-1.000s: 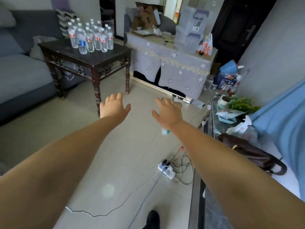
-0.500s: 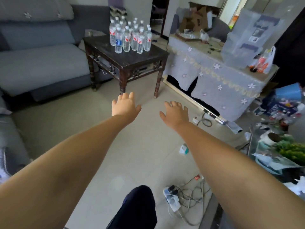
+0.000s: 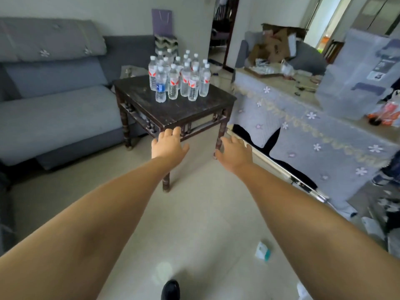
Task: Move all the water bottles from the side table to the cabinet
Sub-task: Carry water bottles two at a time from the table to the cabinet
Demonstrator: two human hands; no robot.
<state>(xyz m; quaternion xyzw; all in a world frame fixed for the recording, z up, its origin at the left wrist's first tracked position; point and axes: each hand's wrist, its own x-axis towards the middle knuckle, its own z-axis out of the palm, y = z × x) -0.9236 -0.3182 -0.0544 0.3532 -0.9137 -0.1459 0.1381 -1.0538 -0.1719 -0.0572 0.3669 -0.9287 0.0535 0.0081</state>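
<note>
Compared with half a second before, the dark wooden side table (image 3: pixel 173 109) filled more of the view and sat nearer the middle; both outstretched hands now overlapped its near edge in the picture, where earlier they showed against bare floor. The dark trouser leg seen earlier at the bottom had gone, leaving only a black shoe tip (image 3: pixel 171 290).

Far left: a grey fabric sofa (image 3: pixel 54 109) along the wall, its end just beside the side table.

Centre: the cluster of clear plastic water bottles (image 3: pixel 179 76) stood upright on the far half of the table top, packed close together, white caps on all. Most carried red-and-white labels; the nearest one on the left carried a blue label. All were still on the side table, none touched.

The left hand (image 3: pixel 167 146) was stretched forward, palm down, fingers straight and slightly spread, holding nothing. The right hand (image 3: pixel 234 151) was held likewise, fingers relaxed and empty. The two hands were apart, both short of the bottles.

Right: a long table under a pale lilac flowered cloth (image 3: pixel 303 126), with a clear plastic storage box (image 3: pixel 355 83) on it. Near right, on the pale tiled floor (image 3: pixel 194 213), lay a small white-and-teal packet (image 3: pixel 263 251).
</note>
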